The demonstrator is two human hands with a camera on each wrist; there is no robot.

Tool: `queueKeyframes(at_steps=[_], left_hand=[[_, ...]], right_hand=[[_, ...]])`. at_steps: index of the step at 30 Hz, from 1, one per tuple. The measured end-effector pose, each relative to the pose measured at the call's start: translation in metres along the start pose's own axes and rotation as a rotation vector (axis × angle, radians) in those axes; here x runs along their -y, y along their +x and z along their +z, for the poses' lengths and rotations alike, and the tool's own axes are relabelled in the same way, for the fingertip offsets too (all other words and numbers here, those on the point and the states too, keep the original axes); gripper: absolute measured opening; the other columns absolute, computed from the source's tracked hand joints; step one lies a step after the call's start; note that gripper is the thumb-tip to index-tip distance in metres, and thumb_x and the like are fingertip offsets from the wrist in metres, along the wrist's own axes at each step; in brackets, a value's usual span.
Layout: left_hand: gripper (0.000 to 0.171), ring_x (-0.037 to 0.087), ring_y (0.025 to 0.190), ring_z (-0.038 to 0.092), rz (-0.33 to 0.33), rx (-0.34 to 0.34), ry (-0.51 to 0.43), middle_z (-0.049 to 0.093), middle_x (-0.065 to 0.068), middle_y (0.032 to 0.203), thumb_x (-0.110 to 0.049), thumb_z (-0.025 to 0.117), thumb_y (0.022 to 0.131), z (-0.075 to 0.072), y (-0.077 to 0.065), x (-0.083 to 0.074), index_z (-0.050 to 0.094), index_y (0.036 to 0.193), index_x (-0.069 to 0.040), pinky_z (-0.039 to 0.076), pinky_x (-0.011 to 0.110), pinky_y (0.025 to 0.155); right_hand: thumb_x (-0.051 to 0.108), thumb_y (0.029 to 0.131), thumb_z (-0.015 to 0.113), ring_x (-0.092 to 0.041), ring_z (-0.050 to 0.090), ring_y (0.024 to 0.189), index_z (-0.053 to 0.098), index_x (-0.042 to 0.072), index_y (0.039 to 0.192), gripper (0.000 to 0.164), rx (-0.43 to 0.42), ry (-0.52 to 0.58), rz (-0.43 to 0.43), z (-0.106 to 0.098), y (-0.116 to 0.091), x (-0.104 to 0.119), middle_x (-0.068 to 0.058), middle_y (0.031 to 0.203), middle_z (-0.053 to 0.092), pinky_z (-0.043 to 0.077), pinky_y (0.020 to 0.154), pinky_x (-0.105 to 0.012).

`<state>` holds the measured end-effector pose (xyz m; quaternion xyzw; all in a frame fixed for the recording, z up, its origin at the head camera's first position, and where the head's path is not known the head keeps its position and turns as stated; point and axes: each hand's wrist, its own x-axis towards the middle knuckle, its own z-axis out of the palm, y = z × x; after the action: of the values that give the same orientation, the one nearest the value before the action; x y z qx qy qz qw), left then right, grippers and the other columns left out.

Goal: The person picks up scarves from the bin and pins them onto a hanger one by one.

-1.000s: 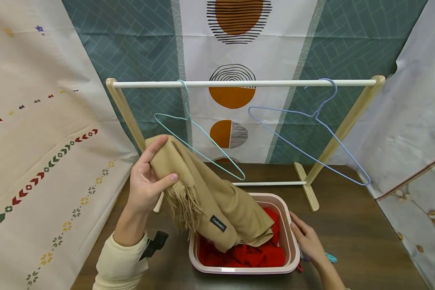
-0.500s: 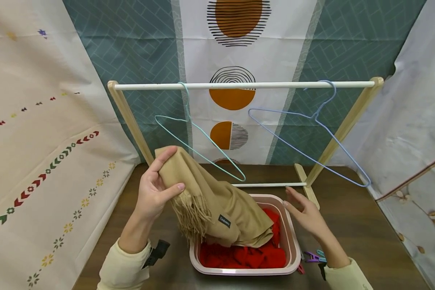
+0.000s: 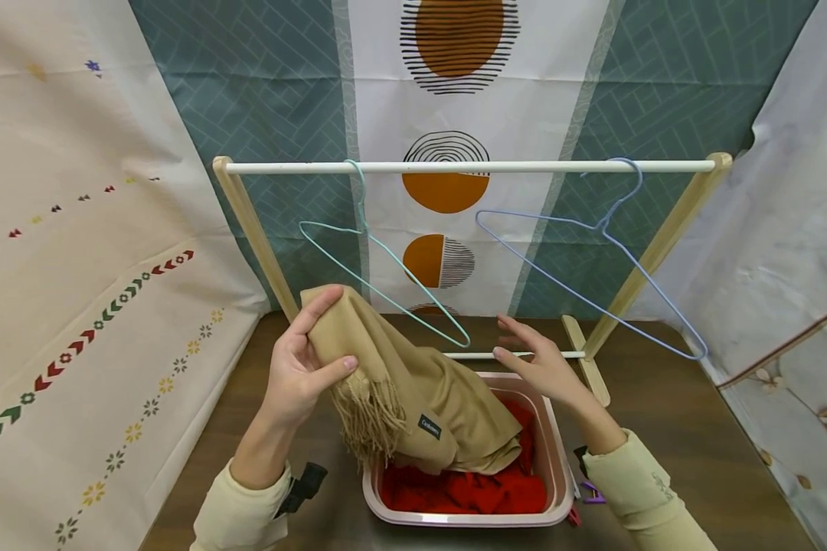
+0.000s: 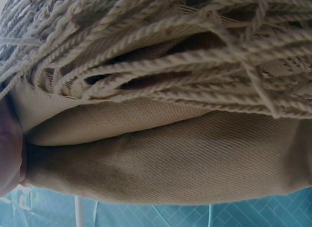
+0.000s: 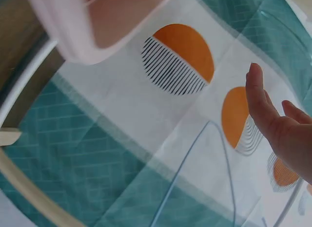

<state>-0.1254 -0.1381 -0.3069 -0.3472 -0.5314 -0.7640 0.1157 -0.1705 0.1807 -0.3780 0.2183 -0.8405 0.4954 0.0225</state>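
Observation:
My left hand grips one end of a tan fringed scarf, thumb on the near side and fingers behind. Folded and draped, the scarf slopes down to the right into a pink plastic basin, with a dark "Cashmere" label facing me. Its twisted fringe and a fold of cloth fill the left wrist view. Red cloth lies in the basin under the scarf. My right hand is in the air above the basin's far right corner, fingers extended and holding nothing; the right wrist view also shows this hand bare of any object.
Behind the basin stands a wooden rack with a white rail. A mint hanger hangs on its left part, a blue hanger on its right. Clothespins lie on the brown table right of the basin, partly behind the right sleeve.
My right hand has left the basin's right rim and moved up and left toward the scarf. The left hand has shifted slightly right and down with the scarf still held.

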Motion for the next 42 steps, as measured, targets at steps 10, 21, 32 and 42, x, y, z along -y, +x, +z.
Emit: queueKeyframes(at_steps=[10,21,32,42], left_hand=[[0.071,0.018,0.099,0.050,0.021,-0.005,-0.003,0.044,0.015,0.123,0.028,0.053,0.067,0.000,-0.003,-0.001,0.038,0.132,0.007,0.049,0.022,0.075],[0.071,0.019,0.101,0.051,0.037,-0.005,-0.001,0.044,0.015,0.125,0.028,0.053,0.067,0.000,-0.005,0.001,0.036,0.133,0.008,0.048,0.023,0.077],[0.070,0.018,0.100,0.050,0.038,0.007,-0.014,0.043,0.014,0.125,0.027,0.054,0.068,0.001,-0.008,0.004,0.036,0.133,0.007,0.049,0.023,0.075],[0.071,0.017,0.098,0.051,0.005,0.000,0.016,0.043,0.014,0.122,0.027,0.053,0.068,-0.001,-0.009,0.005,0.036,0.134,0.006,0.049,0.023,0.074]], right_hand=[[0.017,0.090,0.059,-0.031,0.050,0.113,0.036,0.007,0.140,0.056,0.041,-0.006,-0.019,0.018,0.033,0.015,-0.017,0.137,0.040,0.045,0.085,-0.048],[0.023,0.092,0.055,-0.033,0.055,0.104,0.042,0.007,0.136,0.048,0.087,0.156,0.063,0.046,0.067,0.027,-0.017,0.133,0.044,0.052,0.072,-0.036],[0.029,0.094,0.049,-0.034,0.049,0.114,0.051,0.005,0.129,0.042,0.129,0.373,0.177,0.058,0.077,0.027,-0.014,0.135,0.044,0.052,0.072,-0.044],[0.027,0.097,0.043,-0.035,0.055,0.105,0.055,0.002,0.125,0.039,0.103,0.388,0.183,0.061,0.076,0.031,-0.018,0.122,0.053,0.052,0.069,-0.033]])
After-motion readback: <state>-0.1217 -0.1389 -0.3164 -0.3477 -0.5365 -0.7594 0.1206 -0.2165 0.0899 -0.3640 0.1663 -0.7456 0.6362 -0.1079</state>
